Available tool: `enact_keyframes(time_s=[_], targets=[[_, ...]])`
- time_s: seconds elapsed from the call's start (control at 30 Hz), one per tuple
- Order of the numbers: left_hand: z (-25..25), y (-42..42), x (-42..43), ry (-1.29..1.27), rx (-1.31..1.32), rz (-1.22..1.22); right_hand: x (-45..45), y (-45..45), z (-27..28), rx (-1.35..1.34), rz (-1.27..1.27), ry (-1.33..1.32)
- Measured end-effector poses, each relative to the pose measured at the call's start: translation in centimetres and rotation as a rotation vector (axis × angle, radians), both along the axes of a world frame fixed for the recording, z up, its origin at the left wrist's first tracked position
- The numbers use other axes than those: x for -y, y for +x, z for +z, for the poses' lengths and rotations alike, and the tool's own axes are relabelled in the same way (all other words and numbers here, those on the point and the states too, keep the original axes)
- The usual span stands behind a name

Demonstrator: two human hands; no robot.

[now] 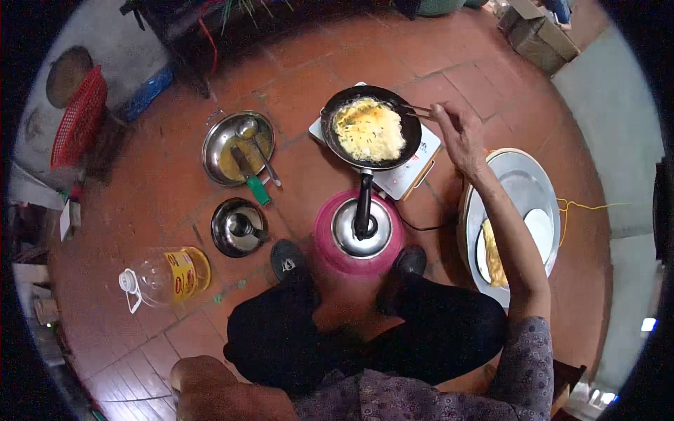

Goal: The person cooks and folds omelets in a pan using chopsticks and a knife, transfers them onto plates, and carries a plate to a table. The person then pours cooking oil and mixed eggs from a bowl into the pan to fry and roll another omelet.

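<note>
My right hand [460,137] is closed on a pair of chopsticks [419,112], whose tips reach the right rim of a black frying pan [338,156]. A yellow omelette with browned patches and dark flecks [368,130] lies spread in the pan. Beneath the pan is a white portable cooker [404,179]. The black pan handle points toward me, above a pink basin [326,242] and a shiny metal lid or bowl [344,235]. At the lower left, what appears to be my left hand or forearm [207,375] rests near my thigh, fingers indistinct.
A metal bowl [209,158] with yellow liquid, a ladle [263,151] and a green-handled knife [257,189] sits left. Nearby are a smaller bowl [221,228] and an oil bottle [165,277]. At right, a metal tray [516,172] bears plates and a folded omelette [495,259].
</note>
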State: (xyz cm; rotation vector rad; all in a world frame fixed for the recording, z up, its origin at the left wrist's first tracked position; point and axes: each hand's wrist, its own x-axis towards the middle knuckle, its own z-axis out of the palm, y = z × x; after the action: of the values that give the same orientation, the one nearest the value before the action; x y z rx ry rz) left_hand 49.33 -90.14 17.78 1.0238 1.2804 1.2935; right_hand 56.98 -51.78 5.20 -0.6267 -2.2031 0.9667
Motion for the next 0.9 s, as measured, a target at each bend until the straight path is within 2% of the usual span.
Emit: enact_keyframes(time_s=[0.1,0.17,0.23,0.3,0.4,0.47,0.5,0.6,0.77,0.9], targets=[[-0.3,1.7,1.6,0.017,0.07,0.016,2.3,-1.6,1.5,0.503,0.136,0.502],[-0.7,2.1,2.5,0.023,0.11,0.042,3.9,-2.1,-0.3,0.566,0.332,0.536],[-1.3,2.3,3.3,0.025,0.154,0.075,3.8,-2.4,-5.2,0.815,0.506,0.694],[-1.6,2.3,2.6,0.139,0.182,0.074,5.9,-2.5,-8.6,0.911,0.594,0.644],[-1.9,2.1,2.1,0.305,0.194,0.099,9.7,-2.4,-11.8,1.036,0.573,0.536],[-2.1,2.0,2.2,0.413,0.216,0.163,11.9,-2.5,-12.6,1.15,0.406,0.323],[-2.3,1.9,2.4,0.417,0.223,0.166,12.2,-2.6,-13.5,1.158,0.407,0.327],[-2.6,1.7,2.3,0.46,0.038,0.19,11.9,-2.2,-16.2,0.96,0.363,0.155],[-3.2,1.6,2.3,0.497,0.008,0.241,12.1,-2.9,-17.3,0.98,0.242,0.045],[-2.3,1.0,2.8,0.337,0.076,0.18,12.4,-3.4,-17.7,0.959,0.221,0.038]])
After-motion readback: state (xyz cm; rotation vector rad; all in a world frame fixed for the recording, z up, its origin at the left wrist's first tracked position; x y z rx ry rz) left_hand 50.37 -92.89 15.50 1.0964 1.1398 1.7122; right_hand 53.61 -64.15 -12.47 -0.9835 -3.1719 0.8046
